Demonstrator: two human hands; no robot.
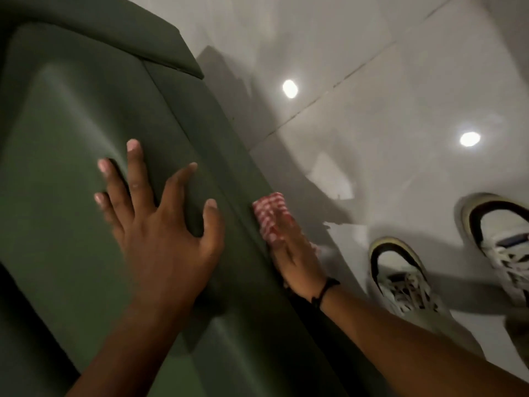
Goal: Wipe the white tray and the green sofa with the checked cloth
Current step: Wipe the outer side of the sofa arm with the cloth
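Observation:
The green sofa (pixel 71 124) fills the left half of the head view, its seat cushion slanting down to the front edge. My left hand (pixel 160 224) lies flat on the seat cushion with fingers spread and nothing in it. My right hand (pixel 294 253) presses the red-and-white checked cloth (pixel 270 213) against the sofa's front face, just below the seat edge; the cloth sticks out past my fingertips. A black band circles my right wrist. No white tray is in view.
A glossy white tiled floor (pixel 400 81) lies to the right of the sofa, with two bright ceiling-light reflections. My two white and black sneakers (pixel 400 276) stand on it close to the sofa front.

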